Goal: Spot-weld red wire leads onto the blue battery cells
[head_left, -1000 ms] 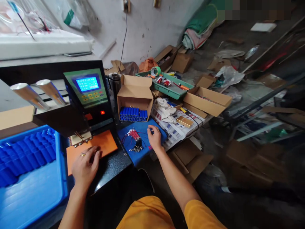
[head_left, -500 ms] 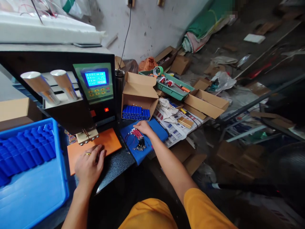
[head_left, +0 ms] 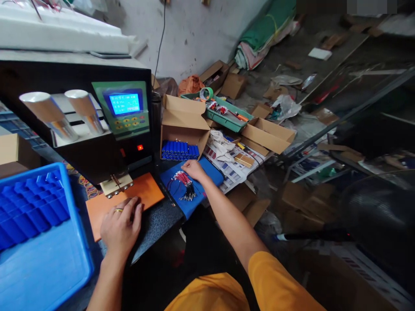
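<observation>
My left hand [head_left: 120, 224] rests on the orange board [head_left: 149, 190], just below the electrodes [head_left: 117, 185] of a spot welder [head_left: 100, 164]. Its fingers are curled and pressed together, and what lies under them is hidden. Over on the blue cloth [head_left: 191, 211], my right hand [head_left: 193, 169] has thumb and fingers pinched at the upper end of a bundle of red and black wires [head_left: 185, 185] with small white connectors. Anything between those fingertips is too small to make out.
A blue tray [head_left: 79, 242] of blue-wrapped battery cells [head_left: 32, 207] stands at left. Behind my right hand, a cardboard box [head_left: 184, 123] holds more blue cells [head_left: 180, 150]. A green tray [head_left: 227, 121] with tools, white gloves [head_left: 222, 144] and open cartons [head_left: 270, 136] lie farther right.
The view has shifted slightly to the right. My right hand remains at the top end of the wire bundle, its fingers drawn in a little. My left hand stays on the board.
</observation>
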A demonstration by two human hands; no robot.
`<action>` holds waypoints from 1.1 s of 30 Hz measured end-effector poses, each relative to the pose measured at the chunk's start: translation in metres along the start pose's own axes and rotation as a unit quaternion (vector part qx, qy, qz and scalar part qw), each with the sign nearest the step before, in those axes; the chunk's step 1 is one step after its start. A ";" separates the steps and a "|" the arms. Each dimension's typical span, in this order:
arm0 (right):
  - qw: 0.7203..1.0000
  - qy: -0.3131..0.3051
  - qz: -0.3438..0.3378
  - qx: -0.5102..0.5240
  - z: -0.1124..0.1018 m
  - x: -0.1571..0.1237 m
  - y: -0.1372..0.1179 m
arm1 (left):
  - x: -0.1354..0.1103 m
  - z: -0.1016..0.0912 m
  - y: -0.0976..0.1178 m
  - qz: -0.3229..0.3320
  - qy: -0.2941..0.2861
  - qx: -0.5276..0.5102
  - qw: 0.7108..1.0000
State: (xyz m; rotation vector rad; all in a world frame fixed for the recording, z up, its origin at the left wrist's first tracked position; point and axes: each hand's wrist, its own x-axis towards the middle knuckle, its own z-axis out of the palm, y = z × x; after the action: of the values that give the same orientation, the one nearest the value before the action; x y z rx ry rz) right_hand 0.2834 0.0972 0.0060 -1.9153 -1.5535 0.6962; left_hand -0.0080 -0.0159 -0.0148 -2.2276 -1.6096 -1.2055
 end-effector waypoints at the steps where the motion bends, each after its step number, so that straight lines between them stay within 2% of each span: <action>1: 1.000 0.007 -0.004 -0.021 -0.002 -0.005 -0.003 | 0.000 0.000 0.000 0.000 0.000 0.001 1.000; 5: 0.998 0.016 -0.014 -0.059 -0.009 -0.028 -0.006 | -0.001 0.001 0.000 0.000 0.003 0.005 1.000; 9: 0.997 -0.012 -0.019 -0.070 -0.011 -0.044 -0.002 | -0.001 0.003 0.000 -0.001 0.006 0.012 1.000; 17: 0.996 -0.051 -0.016 -0.078 -0.005 -0.045 0.001 | -0.003 0.007 0.000 -0.011 0.006 0.021 1.000; 24: 0.997 -0.056 -0.006 -0.056 -0.002 -0.044 0.006 | -0.003 0.008 0.000 -0.010 0.012 0.030 0.999; 27: 1.000 -0.026 -0.006 0.005 -0.002 -0.042 0.010 | -0.003 0.009 0.000 -0.011 0.013 0.028 0.999; 29: 0.997 0.007 0.007 0.081 -0.002 -0.042 0.012 | -0.004 0.009 0.000 -0.011 0.013 0.030 0.999; 33: 0.963 0.016 0.055 0.264 -0.005 -0.045 0.011 | -0.004 0.008 0.001 -0.010 0.013 0.045 0.999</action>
State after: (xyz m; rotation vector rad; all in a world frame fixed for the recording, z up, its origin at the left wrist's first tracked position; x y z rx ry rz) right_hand 0.2862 0.0506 0.0034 -1.6015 -1.1009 1.0044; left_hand -0.0035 -0.0147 -0.0221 -2.1375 -1.6470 -1.1393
